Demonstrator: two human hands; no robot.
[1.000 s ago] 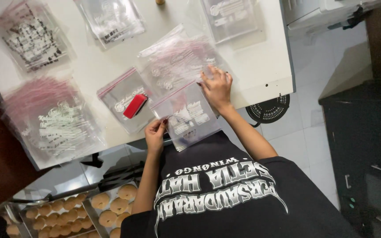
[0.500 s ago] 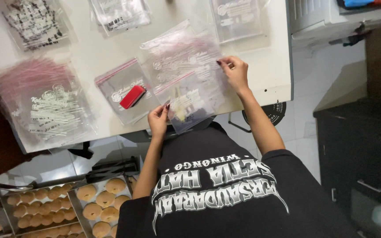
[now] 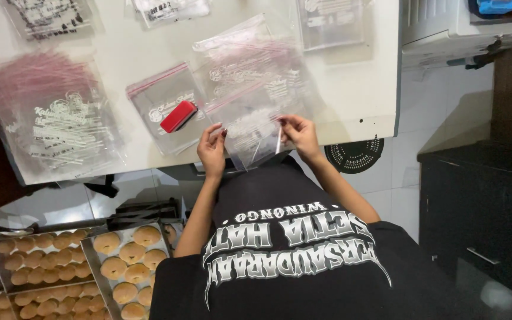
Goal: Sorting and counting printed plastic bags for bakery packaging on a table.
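A clear zip plastic bag (image 3: 250, 139) with white print is held over the near edge of the white table (image 3: 362, 101). My left hand (image 3: 211, 148) pinches its left edge and my right hand (image 3: 299, 135) pinches its right edge. More clear bags (image 3: 250, 71) with pink zip strips lie overlapped just beyond it. A small red block (image 3: 178, 116) rests on another clear bag (image 3: 158, 104) to the left of my left hand.
Stacks of printed clear bags (image 3: 54, 118) cover the table's left side and far edge. Metal trays of round golden cookies (image 3: 128, 261) sit low at the left. A black round grille (image 3: 355, 156) lies on the tiled floor; a dark cabinet (image 3: 481, 201) stands at the right.
My right hand came back from farther on the table to the near edge. The clear bag was lifted off the pile and is now pinched between both hands.
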